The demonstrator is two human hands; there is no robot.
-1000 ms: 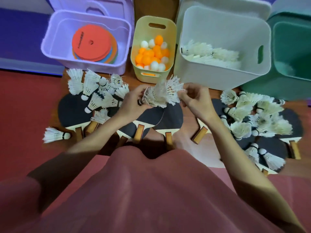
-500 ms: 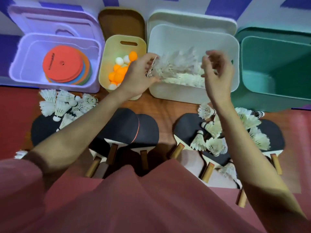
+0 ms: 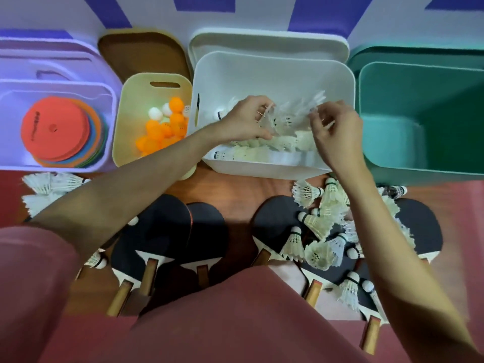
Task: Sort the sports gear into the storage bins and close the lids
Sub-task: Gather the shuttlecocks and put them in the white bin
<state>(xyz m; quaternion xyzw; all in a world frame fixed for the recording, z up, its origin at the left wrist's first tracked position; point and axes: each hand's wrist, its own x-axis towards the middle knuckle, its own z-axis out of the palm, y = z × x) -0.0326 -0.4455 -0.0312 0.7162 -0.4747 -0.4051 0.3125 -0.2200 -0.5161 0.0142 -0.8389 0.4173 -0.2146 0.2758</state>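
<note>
Both hands reach into the white bin (image 3: 262,171). My left hand (image 3: 246,121) grips a bundle of white shuttlecocks (image 3: 290,113) just above the row of shuttlecocks (image 3: 262,153) lying in the bin. The loosely curled fingertips of my right hand (image 3: 336,134) touch the bundle's feathered end. Loose shuttlecocks (image 3: 322,224) lie on black table-tennis paddles (image 3: 275,218) at the right, and a smaller pile of shuttlecocks (image 3: 44,184) lies at the left, partly behind my left arm. More paddles (image 3: 162,226) sit in the middle.
The purple bin (image 3: 111,106) holds coloured flat discs (image 3: 55,127). The yellow bin (image 3: 124,132) holds orange and white balls (image 3: 162,132). The green bin (image 3: 419,158) at right looks empty. Lids (image 3: 141,53) stand open behind the bins against the wall.
Both hands carried the shuttlecock bundle from above the paddles up into the white bin. It now sits lower over the row, and my right hand has closed in on its feathers.
</note>
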